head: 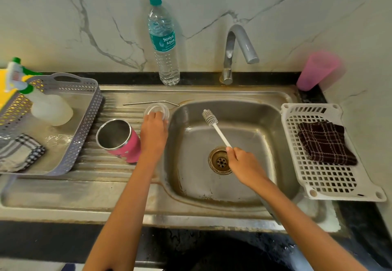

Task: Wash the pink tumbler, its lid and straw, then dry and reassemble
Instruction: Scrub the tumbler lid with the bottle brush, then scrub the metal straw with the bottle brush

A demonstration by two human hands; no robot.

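Pink outside and steel within, the tumbler (125, 145) lies on its side on the ribbed drainboard (106, 169), at nine o'clock from the sink drain (220, 160). At its two o'clock the left hand (153, 132) curls its fingers over the near rim of the clear lid (158, 108), the metal straw (148, 102) lying just beyond at twelve. The right hand (244, 164) wraps its fingers round the bottle brush (214, 126) handle above the drain, bristles pointing to eleven o'clock.

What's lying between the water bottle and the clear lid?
Head view: the bent metal straw lies there on the drainboard, just behind the clear lid.
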